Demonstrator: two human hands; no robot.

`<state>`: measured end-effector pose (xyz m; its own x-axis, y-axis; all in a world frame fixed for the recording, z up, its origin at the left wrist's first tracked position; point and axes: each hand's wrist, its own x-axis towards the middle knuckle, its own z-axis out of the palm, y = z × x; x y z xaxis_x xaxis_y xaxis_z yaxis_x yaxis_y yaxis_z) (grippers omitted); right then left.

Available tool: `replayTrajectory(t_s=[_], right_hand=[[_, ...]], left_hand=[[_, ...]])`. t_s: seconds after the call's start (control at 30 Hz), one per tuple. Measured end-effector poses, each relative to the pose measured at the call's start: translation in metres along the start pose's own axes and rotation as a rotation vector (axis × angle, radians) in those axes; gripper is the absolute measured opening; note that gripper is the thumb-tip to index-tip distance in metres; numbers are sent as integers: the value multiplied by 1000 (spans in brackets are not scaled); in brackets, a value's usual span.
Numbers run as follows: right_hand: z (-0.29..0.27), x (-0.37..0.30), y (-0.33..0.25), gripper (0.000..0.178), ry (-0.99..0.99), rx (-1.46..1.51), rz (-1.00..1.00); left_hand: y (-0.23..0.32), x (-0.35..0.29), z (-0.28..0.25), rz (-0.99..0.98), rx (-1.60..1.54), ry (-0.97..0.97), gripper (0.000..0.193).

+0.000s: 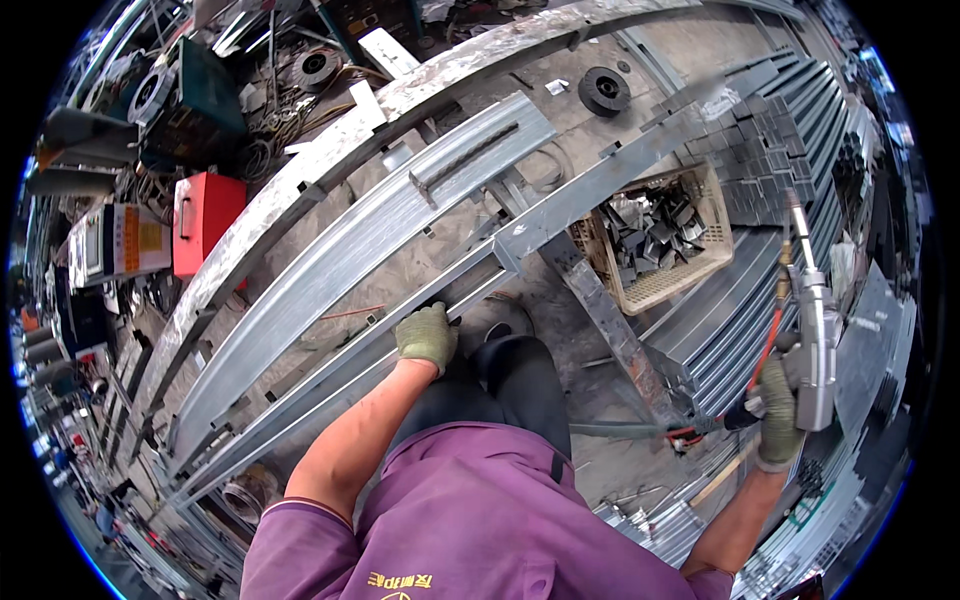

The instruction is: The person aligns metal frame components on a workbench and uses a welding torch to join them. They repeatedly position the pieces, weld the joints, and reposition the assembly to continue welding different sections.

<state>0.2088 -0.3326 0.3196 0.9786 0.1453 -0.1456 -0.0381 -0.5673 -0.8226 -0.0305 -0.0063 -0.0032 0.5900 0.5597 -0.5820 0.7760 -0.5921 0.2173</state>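
Gripping a silver tool by its handle, my gloved right hand is out to my right side, its fingers partly hidden behind the tool's body. My gloved left hand is closed over the near edge of a steel channel in front of my legs; how tightly, I cannot tell. To do this well, I would say, I should press the channel steady, hold my fingers away from its sharp lip, and let the orange hose hang slack so it doesn't drag on my right wrist.

The tool stands with its long axis nearly in line with my gaze ahead, its slim tip pointing away from me and leaning slightly left. The channel's long axis slants from near left to far right, its far end by a crosswise joint. Further out, a wide steel beam lies roughly alongside it, a threaded rod on top. To the right, a cream crate holds metal offcuts, beside stacked steel lengths.
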Motion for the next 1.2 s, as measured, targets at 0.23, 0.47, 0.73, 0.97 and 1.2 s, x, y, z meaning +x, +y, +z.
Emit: replayTrajectory(t_s=[0.23, 0.47, 0.73, 0.97, 1.2], right_hand=[[37, 65, 5, 30, -548, -247, 34], [95, 130, 48, 30, -1188, -304, -361], [127, 157, 53, 32, -1265, -346, -457], [158, 164, 31, 35, -1362, -403, -445], [176, 160, 37, 36, -1448, -491, -592]], left_hand=[[19, 3, -5, -173, -25, -26, 35], [17, 1, -4, -174, 13, -10, 26], [24, 4, 0, -214, -36, 0, 22], [28, 7, 5, -224, -52, 0, 22], [31, 4, 8, -246, -71, 19, 24]])
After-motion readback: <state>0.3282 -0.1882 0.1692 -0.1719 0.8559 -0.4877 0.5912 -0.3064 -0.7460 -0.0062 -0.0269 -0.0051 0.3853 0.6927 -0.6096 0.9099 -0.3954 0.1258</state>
